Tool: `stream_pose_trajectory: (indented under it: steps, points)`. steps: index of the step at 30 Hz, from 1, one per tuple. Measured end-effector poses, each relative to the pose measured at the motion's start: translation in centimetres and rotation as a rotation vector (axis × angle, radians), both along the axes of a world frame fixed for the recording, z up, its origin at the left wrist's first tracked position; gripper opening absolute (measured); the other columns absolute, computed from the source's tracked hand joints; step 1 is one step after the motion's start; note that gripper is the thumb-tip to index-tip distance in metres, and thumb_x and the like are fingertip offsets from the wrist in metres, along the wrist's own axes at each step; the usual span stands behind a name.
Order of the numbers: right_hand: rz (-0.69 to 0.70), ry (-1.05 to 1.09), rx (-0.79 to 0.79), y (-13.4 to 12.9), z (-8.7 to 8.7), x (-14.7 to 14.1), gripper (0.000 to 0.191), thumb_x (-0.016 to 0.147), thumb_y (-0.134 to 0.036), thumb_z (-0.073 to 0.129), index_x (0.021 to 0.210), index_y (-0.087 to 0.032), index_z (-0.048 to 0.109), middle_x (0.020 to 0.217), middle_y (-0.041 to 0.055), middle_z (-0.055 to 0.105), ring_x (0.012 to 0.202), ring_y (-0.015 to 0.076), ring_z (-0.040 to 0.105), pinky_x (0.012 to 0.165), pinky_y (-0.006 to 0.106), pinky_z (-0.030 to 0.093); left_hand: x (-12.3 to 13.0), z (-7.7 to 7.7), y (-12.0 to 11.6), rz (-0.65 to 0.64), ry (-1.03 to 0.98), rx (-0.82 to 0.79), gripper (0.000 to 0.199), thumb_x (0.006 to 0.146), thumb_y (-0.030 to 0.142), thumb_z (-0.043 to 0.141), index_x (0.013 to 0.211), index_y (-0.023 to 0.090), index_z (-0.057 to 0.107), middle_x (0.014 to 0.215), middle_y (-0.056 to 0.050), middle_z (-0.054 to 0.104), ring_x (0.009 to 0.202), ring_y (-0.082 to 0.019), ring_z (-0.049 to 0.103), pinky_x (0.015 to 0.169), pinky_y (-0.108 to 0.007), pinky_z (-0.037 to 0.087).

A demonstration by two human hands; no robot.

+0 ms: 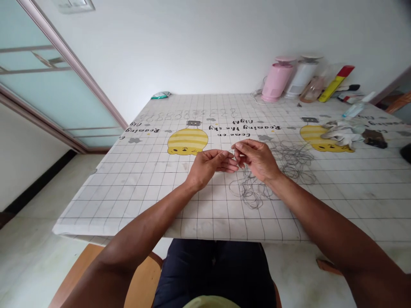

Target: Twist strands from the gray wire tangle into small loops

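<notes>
Both hands meet above the middle of the table. My left hand (210,166) has its thumb pressed to the index finger while the other fingers point right. Close beside it, my right hand (256,158) pinches thumb and forefinger together. Whatever thin thing lies between the fingertips is too fine to make out. A loose tangle of thin grey wire or thread (252,199) lies under and around my right hand and wrist, spreading to the right. Farther back on the cloth, a row of small looped grey shapes (189,114) runs from left to centre.
A checked tablecloth (128,205) covers the table against the wall. At the back right stand a pink cylinder-shaped device (278,81), a white one (302,79), a bottle (311,89) and a yellow-red box (335,84). Crumpled cloth (345,133) lies right; a green packet (161,95) lies back left.
</notes>
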State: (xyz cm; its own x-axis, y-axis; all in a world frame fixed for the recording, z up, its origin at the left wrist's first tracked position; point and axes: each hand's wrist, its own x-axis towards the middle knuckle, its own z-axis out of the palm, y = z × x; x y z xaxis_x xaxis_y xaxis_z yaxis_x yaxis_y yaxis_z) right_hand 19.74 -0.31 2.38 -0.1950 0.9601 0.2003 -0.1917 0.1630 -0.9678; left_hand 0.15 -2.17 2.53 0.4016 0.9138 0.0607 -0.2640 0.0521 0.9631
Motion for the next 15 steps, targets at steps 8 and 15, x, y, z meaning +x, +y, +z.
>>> stream_pose_trajectory:
  steps: [8, 15]
  points:
    - [0.074, -0.166, 0.106, -0.3, 0.7, 1.0, 0.032, 0.092, -0.053, 0.081, 0.096, -0.021, 0.086, 0.083, 0.0064, 0.071, 0.07, 0.0166, 0.063, 0.05, 0.027, 0.051, -0.9, 0.1, 0.8, -0.085, -0.006, -0.108, 0.037, 0.09, 0.047, 0.084, 0.098, 0.012, 0.079, 0.093, -0.014, 0.082, 0.08, -0.024, 0.081, 0.078, -0.04, 0.067]
    - [0.096, -0.173, 0.117, -0.2, 0.4, 1.1, 0.032, 0.096, -0.051, 0.078, 0.102, -0.021, 0.087, 0.084, 0.0072, 0.073, 0.071, 0.0175, 0.066, 0.051, 0.028, 0.052, -1.5, 0.3, 1.2, -0.105, -0.004, -0.145, 0.032, 0.086, 0.039, 0.09, 0.095, 0.01, 0.08, 0.09, -0.015, 0.081, 0.077, -0.023, 0.08, 0.077, -0.039, 0.068]
